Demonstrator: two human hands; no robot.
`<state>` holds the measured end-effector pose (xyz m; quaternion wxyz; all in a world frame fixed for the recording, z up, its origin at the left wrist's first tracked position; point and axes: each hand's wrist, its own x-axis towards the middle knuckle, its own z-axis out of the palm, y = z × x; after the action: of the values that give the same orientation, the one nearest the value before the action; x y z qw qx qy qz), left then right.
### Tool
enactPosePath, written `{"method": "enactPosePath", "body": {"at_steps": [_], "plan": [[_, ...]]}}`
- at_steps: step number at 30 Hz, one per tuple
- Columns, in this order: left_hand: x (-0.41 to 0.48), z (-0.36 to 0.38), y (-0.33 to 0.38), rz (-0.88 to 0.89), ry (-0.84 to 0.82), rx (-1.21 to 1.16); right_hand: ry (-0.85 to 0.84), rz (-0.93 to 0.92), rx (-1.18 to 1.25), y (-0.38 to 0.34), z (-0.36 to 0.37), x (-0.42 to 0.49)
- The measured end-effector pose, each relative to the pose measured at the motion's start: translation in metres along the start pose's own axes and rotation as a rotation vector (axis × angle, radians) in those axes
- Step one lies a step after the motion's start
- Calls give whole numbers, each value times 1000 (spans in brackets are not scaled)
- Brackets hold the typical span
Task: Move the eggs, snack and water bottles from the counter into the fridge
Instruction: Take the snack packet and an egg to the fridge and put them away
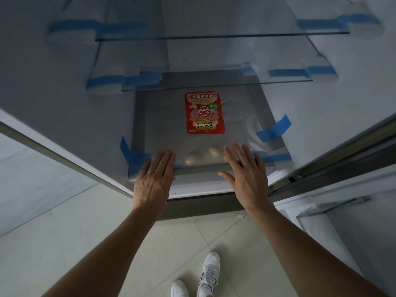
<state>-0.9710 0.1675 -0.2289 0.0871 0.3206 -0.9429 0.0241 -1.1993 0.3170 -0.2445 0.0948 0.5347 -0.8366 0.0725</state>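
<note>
- Snack packet [204,113]: red, flat on fridge drawer cover [242,116].
- Eggs [214,151]: seen beneath the translucent cover.
- Left hand [154,179], right hand [246,174]: fingers straight, flat on cover's front edge.

Two hands [153,181] [246,176], one snack packet [204,113], two visible eggs [190,160] [214,151], two glass shelves [214,36] [214,85].

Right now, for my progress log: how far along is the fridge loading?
Done: the red printed snack packet lies on the ribbed translucent drawer lid; pale brown eggs show beneath it. In hand: left hand and right hand lie flat on its front edge. Left: no water bottles visible.
</note>
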Motion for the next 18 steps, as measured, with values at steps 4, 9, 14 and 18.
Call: {"method": "enactPosePath", "body": {"at_steps": [4, 9, 14, 18], "plan": [[1, 0, 1, -6, -6, 1, 31, -3, 7, 0, 2, -1], [0, -9, 3, -8, -70, -11, -29, -7, 23, -5, -12, -1], [-10, -35, 11, -17, -72, -79, -89, 14, 27, -12, -52, -5], [-20, -62, 21, -8, -75, -115, -48, -11, 16, -26, -84, -12]]}}
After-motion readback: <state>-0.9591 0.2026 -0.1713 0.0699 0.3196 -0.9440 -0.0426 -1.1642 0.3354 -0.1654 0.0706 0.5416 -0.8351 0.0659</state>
